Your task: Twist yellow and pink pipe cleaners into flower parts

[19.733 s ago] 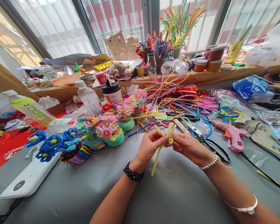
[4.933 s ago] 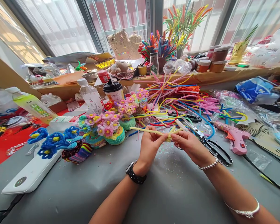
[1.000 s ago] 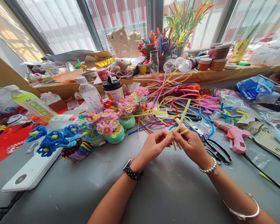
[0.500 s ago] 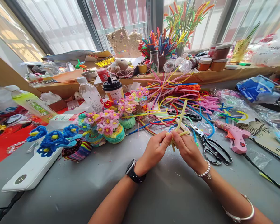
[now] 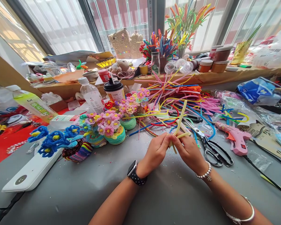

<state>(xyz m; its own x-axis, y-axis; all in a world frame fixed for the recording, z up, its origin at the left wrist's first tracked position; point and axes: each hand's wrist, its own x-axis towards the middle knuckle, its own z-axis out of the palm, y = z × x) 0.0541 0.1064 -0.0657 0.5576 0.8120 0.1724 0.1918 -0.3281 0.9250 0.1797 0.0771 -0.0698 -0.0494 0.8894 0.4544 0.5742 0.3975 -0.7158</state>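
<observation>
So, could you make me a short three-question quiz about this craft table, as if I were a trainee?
1. Multiple choice: What colour are the fuzzy stems held between the left hand and the right hand?
A) Blue
B) Pale yellow
C) Pink

2. True or false: The black-handled scissors lie to the left of the pink glue gun in this view.

3. Fill in the blank: The watch is on the person's ____ wrist.

Key: 1. B; 2. True; 3. left
</observation>
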